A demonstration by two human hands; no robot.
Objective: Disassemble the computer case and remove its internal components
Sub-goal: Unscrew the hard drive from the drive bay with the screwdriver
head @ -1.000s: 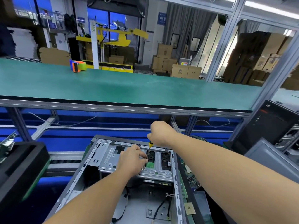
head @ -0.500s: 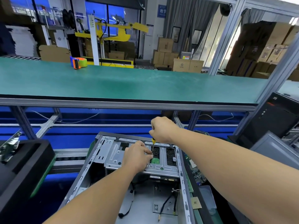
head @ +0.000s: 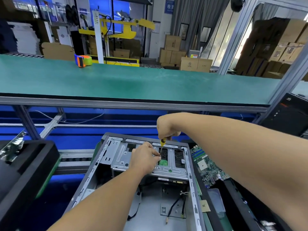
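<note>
An open grey computer case lies in front of me, its side panel off. A silver drive cage spans its far end, with a hard drive's green board showing through a slot. My right hand grips a yellow-handled screwdriver upright, its tip down on the cage. My left hand rests on the cage and pinches the shaft near the tip. Loose black cables lie on the case floor.
A green motherboard lies right of the case. A black foam tray sits at left. A black computer tower stands at far right. Beyond runs a green-topped bench bearing an orange tape dispenser. Cardboard boxes are stacked behind.
Both hands stay at the same spot on the drive cage with the screwdriver upright. My head has shifted slightly, so the case sits a little further right in view.
</note>
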